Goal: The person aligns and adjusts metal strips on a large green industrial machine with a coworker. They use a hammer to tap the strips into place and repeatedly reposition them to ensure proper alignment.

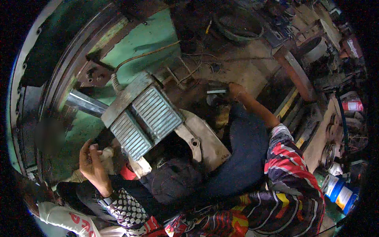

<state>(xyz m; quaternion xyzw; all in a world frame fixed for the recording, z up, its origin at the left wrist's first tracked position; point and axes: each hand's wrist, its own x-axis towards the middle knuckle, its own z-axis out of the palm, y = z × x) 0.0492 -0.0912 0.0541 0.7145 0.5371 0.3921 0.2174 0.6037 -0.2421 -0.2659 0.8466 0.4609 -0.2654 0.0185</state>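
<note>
A grey metal unit with two ribbed rectangular faces stands in the middle, tilted, on pale metal legs. At its lower left is my left hand, palm up with loosely bent fingers and nothing visible in them. A small pale rounded object lies just beyond its fingertips. My right hand reaches out past my dark-clothed leg. Its fingers are closed beside a short bright metal bar; shadow hides the exact grip.
A shiny metal cylinder and a cable adjoin the unit. Green panels rise beyond it. A dark round tub, metal beams and a blue-labelled container crowd the right. Another person's white sleeve shows lower left.
</note>
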